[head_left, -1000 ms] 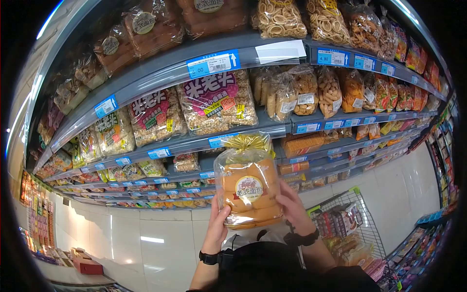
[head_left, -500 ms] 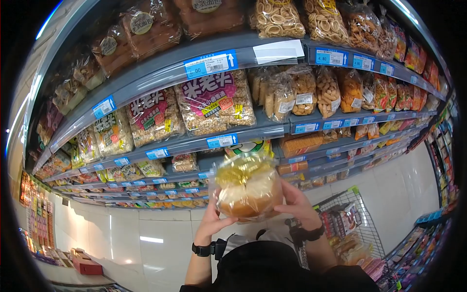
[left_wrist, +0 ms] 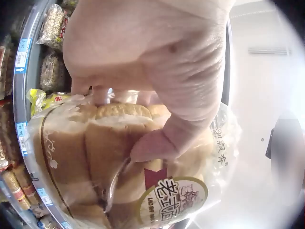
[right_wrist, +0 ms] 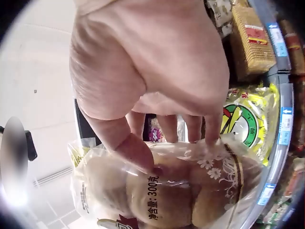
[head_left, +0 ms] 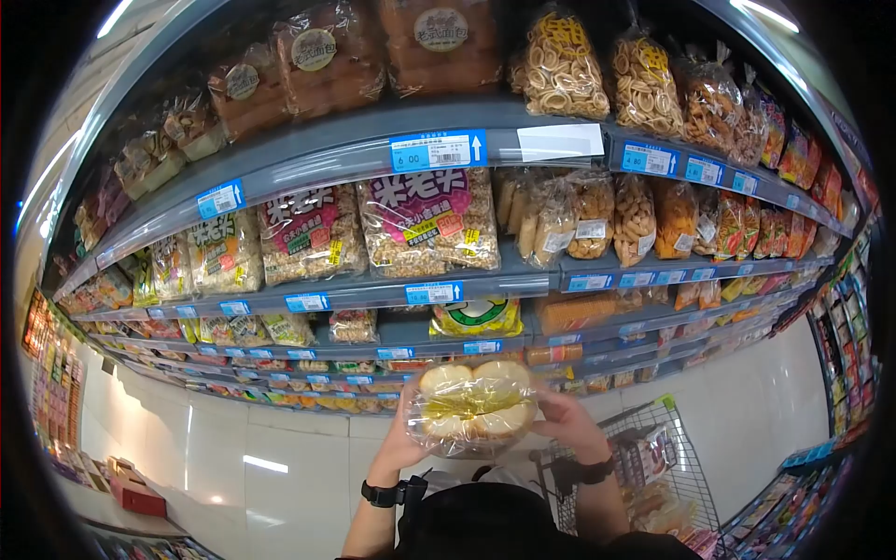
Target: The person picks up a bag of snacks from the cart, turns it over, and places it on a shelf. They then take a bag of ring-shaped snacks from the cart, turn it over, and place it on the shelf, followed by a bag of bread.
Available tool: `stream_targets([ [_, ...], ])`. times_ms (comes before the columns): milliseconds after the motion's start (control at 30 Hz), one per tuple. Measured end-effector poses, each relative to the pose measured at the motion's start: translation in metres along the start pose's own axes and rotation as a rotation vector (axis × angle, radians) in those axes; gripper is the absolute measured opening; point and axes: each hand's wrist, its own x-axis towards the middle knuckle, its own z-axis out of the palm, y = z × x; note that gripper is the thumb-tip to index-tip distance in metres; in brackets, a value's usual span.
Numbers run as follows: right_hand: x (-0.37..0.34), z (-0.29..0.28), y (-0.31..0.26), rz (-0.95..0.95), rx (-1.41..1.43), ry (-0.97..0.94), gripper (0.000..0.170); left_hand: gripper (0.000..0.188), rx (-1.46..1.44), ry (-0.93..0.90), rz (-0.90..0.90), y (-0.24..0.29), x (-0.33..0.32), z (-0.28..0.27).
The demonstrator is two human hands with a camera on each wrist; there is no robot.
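Note:
A clear plastic bag of bread (head_left: 474,403) with a gold gathered top is held between my two hands in front of the shelves. Its rounded golden rolls show in the head view, the gathered end turned up toward me. My left hand (head_left: 401,435) grips one side, its thumb (left_wrist: 159,145) on the face with the round printed label (left_wrist: 174,202) and its fingers behind. My right hand (head_left: 574,427) holds the opposite side, thumb (right_wrist: 136,151) near the printed weight and fingers spread along the bag's far side.
Shelves ahead carry bagged puffed-grain snacks (head_left: 429,224), brown packaged loaves (head_left: 434,56) and bagged ring snacks (head_left: 565,75). A yellow-green bag (head_left: 476,317) lies on a lower shelf behind the bread. A wire shopping cart (head_left: 686,467) with packages stands at right; a red box (head_left: 135,490) is at lower left.
The bread bag has tipped from showing its labelled face to showing its gathered top, and has come lower and nearer my body. Both hands keep hold. The head view has tilted up slightly.

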Motion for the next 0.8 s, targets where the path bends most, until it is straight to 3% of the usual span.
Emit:
stream_targets([
  [100,0.005,-0.001,0.0,-0.007,-0.051,-0.037,0.078,0.108,0.091,-0.023,-0.133,-0.005,-0.004,-0.009],
  [333,0.002,-0.01,0.008,0.072,-0.04,-0.023,0.074,0.108,-0.17,-0.042,-0.058,-0.023,-0.008,-0.017],
  [433,0.006,-0.009,0.003,0.025,-0.126,-0.079,0.081,0.106,-0.174,-0.076,-0.108,-0.014,-0.007,-0.016],
  [500,0.011,0.005,-0.012,-0.009,-0.092,0.027,0.098,0.103,-0.289,-0.03,0.013,-0.011,-0.011,-0.013],
  [600,0.017,0.022,-0.021,-0.042,0.073,0.101,0.106,0.099,-0.27,-0.115,0.058,0.02,-0.003,-0.01],
  [700,0.012,0.015,-0.015,0.089,0.103,0.069,0.095,0.091,-0.166,-0.131,0.047,0.047,-0.003,-0.003],
  [733,0.01,0.014,-0.009,0.088,0.106,0.073,0.095,0.091,-0.163,-0.135,0.044,0.034,-0.003,-0.005],
  [800,0.005,0.01,0.006,0.217,0.219,0.197,0.077,0.091,-0.274,-0.196,-0.045,0.007,0.001,-0.008],
])
